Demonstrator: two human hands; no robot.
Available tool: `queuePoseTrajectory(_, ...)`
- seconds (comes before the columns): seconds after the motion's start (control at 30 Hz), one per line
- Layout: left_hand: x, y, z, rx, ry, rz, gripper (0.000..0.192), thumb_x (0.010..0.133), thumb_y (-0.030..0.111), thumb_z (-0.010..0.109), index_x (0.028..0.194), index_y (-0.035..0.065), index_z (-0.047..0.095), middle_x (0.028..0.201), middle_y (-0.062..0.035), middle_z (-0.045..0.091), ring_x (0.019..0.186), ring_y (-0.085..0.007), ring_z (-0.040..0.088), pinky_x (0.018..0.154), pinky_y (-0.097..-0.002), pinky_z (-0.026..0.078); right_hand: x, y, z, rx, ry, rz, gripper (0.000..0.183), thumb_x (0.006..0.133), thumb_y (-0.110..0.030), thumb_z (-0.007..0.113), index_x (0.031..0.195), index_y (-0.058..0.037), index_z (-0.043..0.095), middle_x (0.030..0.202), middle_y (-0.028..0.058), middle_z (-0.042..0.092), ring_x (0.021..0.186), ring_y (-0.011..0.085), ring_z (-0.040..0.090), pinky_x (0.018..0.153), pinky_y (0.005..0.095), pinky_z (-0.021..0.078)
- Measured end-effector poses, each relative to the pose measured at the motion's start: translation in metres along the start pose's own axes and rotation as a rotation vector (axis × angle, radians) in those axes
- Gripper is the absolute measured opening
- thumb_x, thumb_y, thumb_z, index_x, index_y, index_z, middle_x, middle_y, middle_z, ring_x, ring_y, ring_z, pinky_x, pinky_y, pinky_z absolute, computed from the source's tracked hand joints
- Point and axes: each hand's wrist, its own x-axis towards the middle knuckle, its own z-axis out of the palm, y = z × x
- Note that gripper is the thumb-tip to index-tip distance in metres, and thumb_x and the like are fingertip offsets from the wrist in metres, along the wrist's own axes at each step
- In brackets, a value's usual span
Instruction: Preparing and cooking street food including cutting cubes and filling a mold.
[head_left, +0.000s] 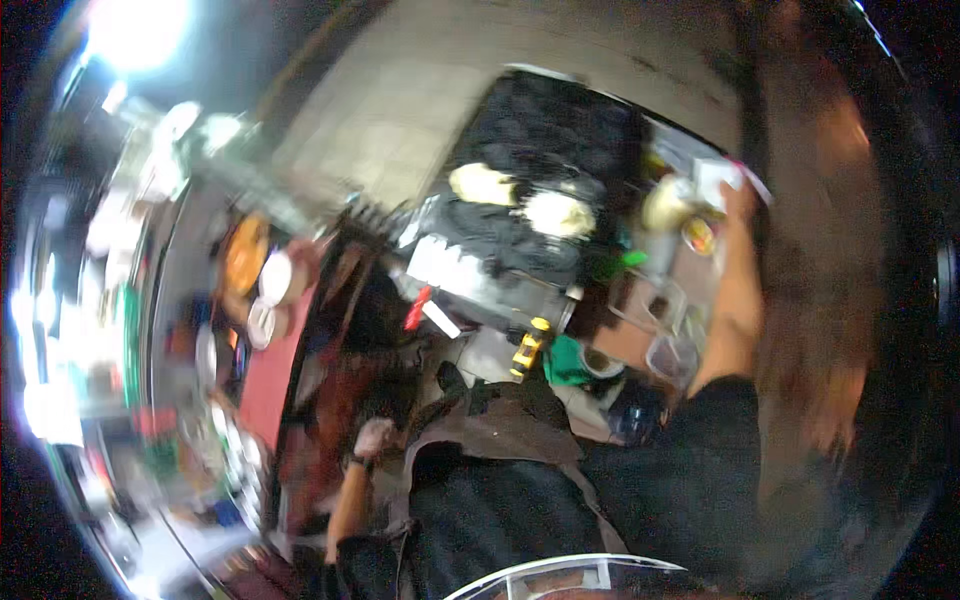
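My right hand (739, 199) reaches far out to the right side. Its fingers are at the edge of a white box-like thing (709, 178), but blur hides whether they grip it. Low by my left side, my left hand (373, 439) hangs with its fingers curled in and nothing visible in it. A dark band (362, 461) circles that wrist. In front of me stands a black griddle-like surface (555, 112). Two pale lumps of what looks like food, one on the left (482, 184) and one on the right (559, 213), lie on it.
A yellow-and-black handle (529, 347) and a red handle (418, 307) jut from the griddle's near edge. Clear tubs (671, 356) and a small round container (699, 235) sit on the right. To the left runs a red counter (274, 352) with white containers (275, 274).
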Motion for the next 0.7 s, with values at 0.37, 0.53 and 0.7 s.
queuePoseTrajectory(0.37,-0.011,0.048,-0.112,-0.355,0.834,-0.538,0.029,0.090,0.019,0.067,0.116,0.0061,0.066,0.112,-0.0175,0.067,0.090,-0.0270,0.067,0.077,-0.0369,0.054,-0.250,-0.287,-0.098,0.443,-0.275,-0.492,0.019,0.093,-0.017,0.066,0.086,0.0006,0.067,0.087,0.0064,0.071,0.080,0.0142,0.061,0.072,0.0314,0.0487)
queuePoseTrajectory(0.53,-0.046,-0.020,-0.200,-0.086,1.182,-0.616,0.049,0.089,0.014,0.067,0.134,0.0010,0.052,0.125,-0.0227,0.061,0.097,-0.0375,0.065,0.086,-0.0445,0.053,-0.565,-0.528,-0.026,0.389,-1.381,-1.132,0.020,0.091,-0.019,0.071,0.099,-0.0008,0.068,0.093,0.0068,0.070,0.086,0.0135,0.063,0.078,0.0295,0.0518)
queuePoseTrajectory(0.7,-0.077,-0.092,-0.174,-0.333,0.831,-0.757,0.064,0.090,0.021,0.067,0.144,-0.0012,0.040,0.137,-0.0287,0.052,0.126,-0.0429,0.054,0.102,-0.0491,0.048,-0.713,-0.652,0.100,0.485,-1.150,-1.261,0.025,0.086,-0.022,0.074,0.099,-0.0007,0.070,0.087,0.0169,0.071,0.080,0.0232,0.070,0.075,0.0361,0.0540)
